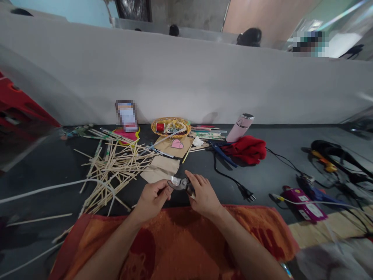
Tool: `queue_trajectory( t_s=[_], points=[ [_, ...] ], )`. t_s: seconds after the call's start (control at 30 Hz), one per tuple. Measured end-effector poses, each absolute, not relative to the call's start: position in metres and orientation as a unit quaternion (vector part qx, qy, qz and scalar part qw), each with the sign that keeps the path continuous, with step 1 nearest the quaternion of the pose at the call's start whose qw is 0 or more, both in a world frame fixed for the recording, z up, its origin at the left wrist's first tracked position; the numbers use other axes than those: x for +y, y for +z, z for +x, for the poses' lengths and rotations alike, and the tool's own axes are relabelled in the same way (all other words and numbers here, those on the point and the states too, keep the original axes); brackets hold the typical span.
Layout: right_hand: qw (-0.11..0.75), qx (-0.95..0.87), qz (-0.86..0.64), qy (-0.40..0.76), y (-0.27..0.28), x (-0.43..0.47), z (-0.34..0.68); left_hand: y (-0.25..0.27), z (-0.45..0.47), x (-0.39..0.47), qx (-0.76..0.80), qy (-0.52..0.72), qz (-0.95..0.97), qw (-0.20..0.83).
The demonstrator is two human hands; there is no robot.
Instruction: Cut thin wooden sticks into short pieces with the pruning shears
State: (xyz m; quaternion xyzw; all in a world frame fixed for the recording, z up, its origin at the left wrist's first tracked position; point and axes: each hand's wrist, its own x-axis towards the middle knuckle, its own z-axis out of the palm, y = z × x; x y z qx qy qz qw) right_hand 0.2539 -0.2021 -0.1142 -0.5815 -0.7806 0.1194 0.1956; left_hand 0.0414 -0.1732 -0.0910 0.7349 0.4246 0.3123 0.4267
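Note:
My right hand (204, 195) is wrapped round the handles of a pair of pruning shears (179, 182), whose metal blades point left. Close to the blade tips, my left hand (154, 199) is closed in a pinch; what its fingers hold, if anything, is too small to make out. Both hands are above the near edge of the dark table, over an orange towel (180, 245). Just beyond them lies a piece of brown paper (163, 168). Left of my left hand spreads a loose pile of thin wooden sticks (116, 171).
A wicker basket (186, 134) with string and a red spool stands by the grey partition (175, 77). Nearby are a propped phone (127, 116), a pink flask (240, 128), red cloth (247, 151) and blue-handled pliers (224, 155). Cords and a purple power strip (304, 204) lie right.

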Motion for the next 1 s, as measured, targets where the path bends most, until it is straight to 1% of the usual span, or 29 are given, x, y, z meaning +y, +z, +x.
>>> queue_trajectory(
  t_s=[0.17,0.4,0.57,0.73,1.0],
  points=[
    [0.171,-0.767,-0.604,0.134,-0.11,-0.205,0.252,-0.091,0.042,-0.175,0.431,0.317,0.73,0.424],
    [0.16,-0.756,-0.62,0.136,-0.109,-0.204,0.252,-0.094,0.044,-0.173,0.458,0.321,0.725,0.402],
    [0.155,-0.754,-0.625,0.128,-0.109,-0.203,0.252,-0.099,0.047,-0.174,0.462,0.356,0.692,0.426],
    [0.13,-0.761,-0.625,0.12,-0.109,-0.203,0.252,-0.099,0.05,-0.178,0.471,0.374,0.694,0.396],
    [0.124,-0.779,-0.604,0.11,-0.106,-0.204,0.253,-0.089,0.047,-0.177,0.451,0.363,0.695,0.427]
  ],
)
